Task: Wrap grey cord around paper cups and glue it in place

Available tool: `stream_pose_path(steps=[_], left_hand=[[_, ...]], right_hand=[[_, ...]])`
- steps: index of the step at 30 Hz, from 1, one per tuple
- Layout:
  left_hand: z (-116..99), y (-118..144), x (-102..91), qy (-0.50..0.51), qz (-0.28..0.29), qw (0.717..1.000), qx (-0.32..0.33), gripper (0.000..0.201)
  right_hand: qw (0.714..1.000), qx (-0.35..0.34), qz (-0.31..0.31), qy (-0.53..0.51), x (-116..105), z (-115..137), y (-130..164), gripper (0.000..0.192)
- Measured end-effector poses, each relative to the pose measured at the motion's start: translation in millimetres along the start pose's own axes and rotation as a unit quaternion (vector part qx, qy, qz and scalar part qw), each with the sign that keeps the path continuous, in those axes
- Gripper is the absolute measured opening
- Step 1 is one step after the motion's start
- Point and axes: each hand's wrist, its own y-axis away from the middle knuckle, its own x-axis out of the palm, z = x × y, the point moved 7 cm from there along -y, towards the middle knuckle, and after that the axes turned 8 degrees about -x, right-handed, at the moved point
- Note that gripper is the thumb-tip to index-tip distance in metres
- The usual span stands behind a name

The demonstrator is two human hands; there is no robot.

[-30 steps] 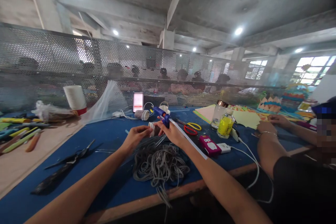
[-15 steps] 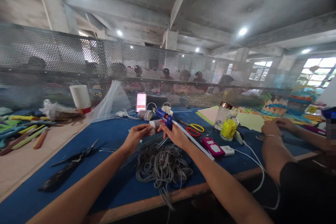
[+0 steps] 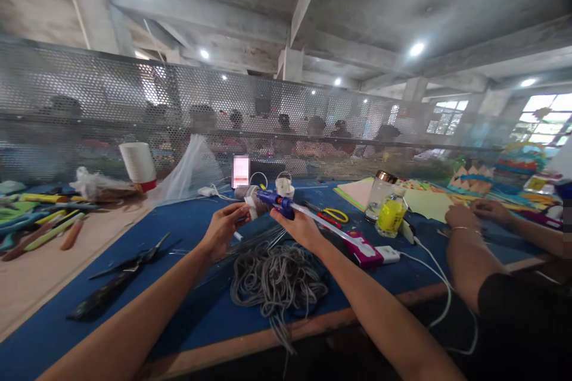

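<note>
My left hand (image 3: 226, 226) pinches a small round white-and-grey piece (image 3: 254, 205), which looks wrapped in cord, by its near side. In my right hand (image 3: 300, 227) is a blue glue gun (image 3: 281, 202), its nozzle pointing left against or just beside that piece; I cannot tell if they touch. A long clear glue stick (image 3: 328, 226) runs out of the gun's back over my right wrist. Below both hands lies a loose heap of grey cord (image 3: 277, 283). Just behind the piece stand a small white bucket (image 3: 285, 186) with a handle and a phone (image 3: 241, 171) with a lit screen.
Black-handled snips (image 3: 123, 280) lie at left, near tools and a stack of paper cups (image 3: 137, 164). Right are red-and-yellow scissors (image 3: 333, 217), a magenta box (image 3: 363, 248) with a white plug and cable, a jar (image 3: 375, 196), a yellow bottle (image 3: 391, 214) and a co-worker's arms (image 3: 467, 250).
The round piece has moved slightly left and up and now sits tilted. The glue gun has shifted left with it, and its glue stick now crosses over the magenta box.
</note>
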Motion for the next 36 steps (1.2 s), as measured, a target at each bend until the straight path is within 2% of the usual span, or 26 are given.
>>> stream_pose_path(steps=[9, 18, 24, 36], left_hand=[[-3.6, -3.9, -6.9, 0.006, -0.011, 1.0, 0.018, 0.034], [-6.9, -4.1, -8.9, 0.011, -0.021, 1.0, 0.017, 0.034], [-7.6, -3.8, -8.2, 0.007, -0.014, 1.0, 0.016, 0.033], [-10.0, -2.5, -8.4, 0.005, -0.022, 0.999, 0.023, 0.034]], right_hand=[[0.998, -0.027, 0.04, 0.041, 5.3, 3.3, 2.7, 0.036], [0.995, -0.021, 0.078, 0.066, 11.7, -1.5, 3.3, 0.038], [0.995, -0.013, 0.064, 0.079, 8.5, -2.7, 2.9, 0.037], [0.99, -0.022, 0.095, 0.1, 12.4, -4.6, 3.3, 0.039]])
